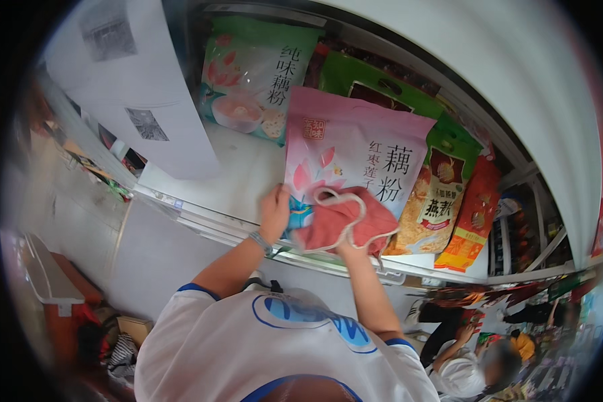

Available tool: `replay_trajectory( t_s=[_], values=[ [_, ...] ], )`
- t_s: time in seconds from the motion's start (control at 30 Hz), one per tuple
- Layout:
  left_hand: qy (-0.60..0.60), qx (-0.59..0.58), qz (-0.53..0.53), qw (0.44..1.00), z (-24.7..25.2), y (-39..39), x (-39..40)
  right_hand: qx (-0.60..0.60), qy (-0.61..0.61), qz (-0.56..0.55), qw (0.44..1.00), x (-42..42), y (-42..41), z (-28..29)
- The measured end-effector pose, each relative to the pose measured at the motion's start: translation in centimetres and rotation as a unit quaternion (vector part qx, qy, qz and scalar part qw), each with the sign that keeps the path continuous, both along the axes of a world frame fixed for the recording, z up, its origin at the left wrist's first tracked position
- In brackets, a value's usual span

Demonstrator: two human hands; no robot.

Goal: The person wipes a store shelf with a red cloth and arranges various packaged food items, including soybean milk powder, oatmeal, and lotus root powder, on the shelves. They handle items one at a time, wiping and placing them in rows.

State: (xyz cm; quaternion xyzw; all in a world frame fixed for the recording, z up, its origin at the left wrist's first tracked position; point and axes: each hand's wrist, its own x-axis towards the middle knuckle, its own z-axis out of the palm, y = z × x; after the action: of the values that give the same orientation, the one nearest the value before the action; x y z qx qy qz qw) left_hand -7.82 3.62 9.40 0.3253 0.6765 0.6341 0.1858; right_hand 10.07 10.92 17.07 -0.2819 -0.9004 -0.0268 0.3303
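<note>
A large pink plastic food bag (346,125), printed with lotus flowers and bearing writing, stands at the front of a white store shelf (231,181). My left hand (275,211) grips its lower left edge, and the fingertips are partly hidden. Against the lower front of that bag lies a red cloth (341,221) with a pale trim. My right hand (353,247) holds the cloth, which covers most of the fingers. Behind and to the left stands a green-topped bag (256,75) with a lotus and bowl print.
Green oat flake bags (434,196) and an orange-red packet (475,216) stand to the right. A white panel (130,90) with printed codes borders the shelf at left. At lower right, another person (465,369) is near some goods. An orange-brown bin (63,321) stands at lower left.
</note>
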Motion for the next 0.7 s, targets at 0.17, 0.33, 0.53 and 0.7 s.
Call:
replay_trajectory(
  t_s=[0.17, 0.33, 0.53, 0.7],
  values=[
    [-0.039, 0.093, 0.078, 0.992, 0.8, 4.1, -15.9, -0.061, 0.021, -0.146, 0.987, 0.8, 3.2, -1.9],
    [0.225, -0.042, 0.258, 0.939, 1.5, 8.3, -31.1, -0.078, -0.004, -0.189, 0.979, 1.6, 2.6, -2.4],
    [0.006, 0.039, 0.009, 0.999, 0.5, 9.2, -40.3, -0.093, -0.066, -0.237, 0.965, 1.6, 0.6, -4.5],
    [0.038, -0.064, -0.103, 0.992, 2.6, 9.8, -35.2, -0.076, 0.12, -0.257, 0.956, 0.0, -2.2, -3.8]
  ],
)
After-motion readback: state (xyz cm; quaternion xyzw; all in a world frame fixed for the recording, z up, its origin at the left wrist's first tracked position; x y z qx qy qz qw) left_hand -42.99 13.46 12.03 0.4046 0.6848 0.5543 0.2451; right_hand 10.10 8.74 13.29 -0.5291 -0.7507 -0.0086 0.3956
